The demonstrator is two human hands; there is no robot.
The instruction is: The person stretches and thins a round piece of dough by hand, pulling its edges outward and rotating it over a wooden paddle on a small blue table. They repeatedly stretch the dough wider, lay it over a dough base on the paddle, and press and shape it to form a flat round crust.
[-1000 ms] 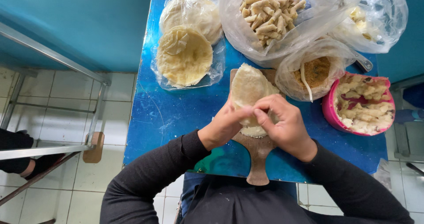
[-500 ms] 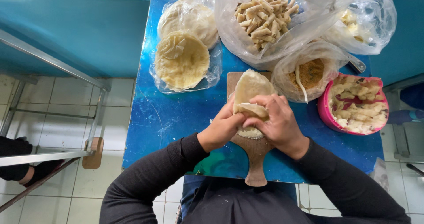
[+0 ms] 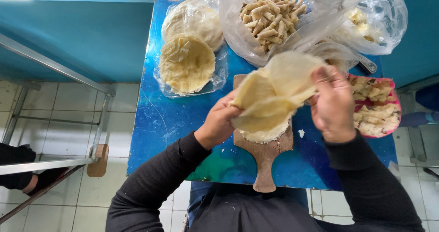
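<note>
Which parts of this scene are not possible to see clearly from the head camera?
- Wooden board: top hidden by the thin dough sheets.
- Left hand: fingertips hidden behind the sheets.
- Right hand: covers part of the pink bowl.
- Far-right bag: contents blurred by plastic.

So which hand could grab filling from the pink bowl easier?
Probably the right hand: it hovers right beside the pink bowl, while the left hand holds the thin wrapper on the far side.

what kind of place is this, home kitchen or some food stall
Probably a small food-prep stall or workshop kitchen: a blue metal table on a white tiled floor, clear plastic bags of rolled pastry sticks, and a stack of round thin dough wrappers.
</note>
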